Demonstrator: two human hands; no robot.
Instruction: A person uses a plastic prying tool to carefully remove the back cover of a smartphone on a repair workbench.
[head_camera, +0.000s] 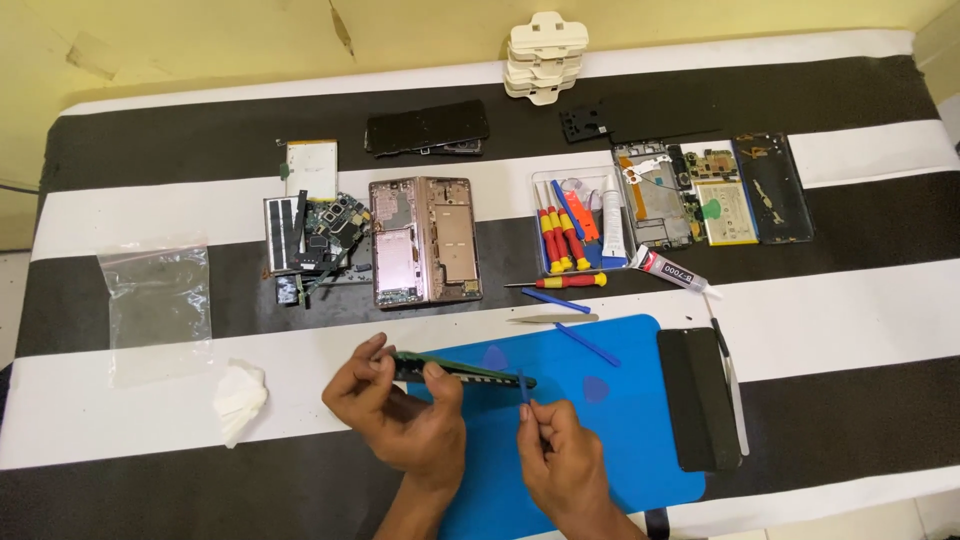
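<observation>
The left hand (400, 415) is gripping a thin dark phone panel (462, 371) edge-on between thumb and fingers, holding it above the blue work mat (640, 440). Just beside it, the right hand (562, 455) is pinching a slim blue pry tool (523, 386), whose tip is touching the panel's right end. Beyond the right hand, metal tweezers (552, 319) and a blue spudger (588, 345) are lying near the mat's far edge. Farther off, past the left hand, an opened pink foldable phone (425, 240) is resting on the striped tablecloth (150, 210), with a tray of red-and-yellow screwdrivers (560, 235) to its right.
</observation>
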